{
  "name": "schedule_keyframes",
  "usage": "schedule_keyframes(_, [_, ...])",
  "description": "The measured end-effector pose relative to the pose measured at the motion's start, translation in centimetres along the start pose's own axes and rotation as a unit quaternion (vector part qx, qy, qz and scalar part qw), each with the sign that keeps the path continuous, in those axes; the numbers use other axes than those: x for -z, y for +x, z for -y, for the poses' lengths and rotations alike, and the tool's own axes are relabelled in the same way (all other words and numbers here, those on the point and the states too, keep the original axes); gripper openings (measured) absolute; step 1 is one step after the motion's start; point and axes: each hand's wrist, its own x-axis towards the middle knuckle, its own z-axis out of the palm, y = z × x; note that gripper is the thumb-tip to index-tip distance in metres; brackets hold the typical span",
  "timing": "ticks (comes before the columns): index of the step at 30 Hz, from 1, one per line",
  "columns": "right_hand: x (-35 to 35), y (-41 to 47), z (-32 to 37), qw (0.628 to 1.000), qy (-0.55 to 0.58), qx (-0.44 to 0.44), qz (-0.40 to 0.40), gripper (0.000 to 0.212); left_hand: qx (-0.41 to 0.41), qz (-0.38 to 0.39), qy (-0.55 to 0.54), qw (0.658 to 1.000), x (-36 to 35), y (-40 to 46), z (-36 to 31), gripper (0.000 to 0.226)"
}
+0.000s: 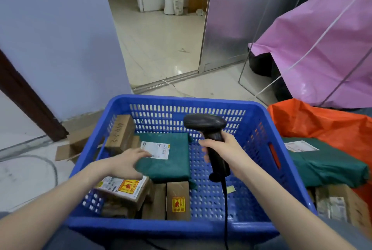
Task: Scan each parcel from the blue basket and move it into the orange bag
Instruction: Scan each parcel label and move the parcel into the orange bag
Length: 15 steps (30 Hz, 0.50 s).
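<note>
A blue basket (261, 129) stands in front of me with several parcels inside. A green parcel (171, 163) with a white label lies flat in its middle. My left hand (128, 161) reaches over the green parcel's left edge, fingers spread and relaxed, touching near the label. My right hand (223, 149) grips the handle of a black barcode scanner (209, 129), held above the basket with its head pointing left. Brown boxes (120, 133) (178, 199) sit in the basket's left and front. The orange bag (322, 123) at right holds another green parcel (326, 165).
A pink plastic cover (322, 48) hangs over a rack at the right rear. An open cardboard box (76, 143) lies on the floor left of the basket. Taped boxes (338, 203) sit at the lower right. A doorway opens onto tiled floor ahead.
</note>
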Motion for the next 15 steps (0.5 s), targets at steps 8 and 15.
schedule_keyframes(8, [-0.3, 1.1, -1.0, 0.999, -0.027, -0.009, 0.033, 0.019, 0.055, 0.116, 0.223, 0.966, -5.7, 3.1, 3.2, 0.100])
schedule_keyframes(15, [-0.9, 1.3, -0.8, 0.995, -0.089, 0.018, 0.045, 0.014, 0.062, 0.090, 0.214, 0.971, -5.5, 4.4, 3.4, 0.098])
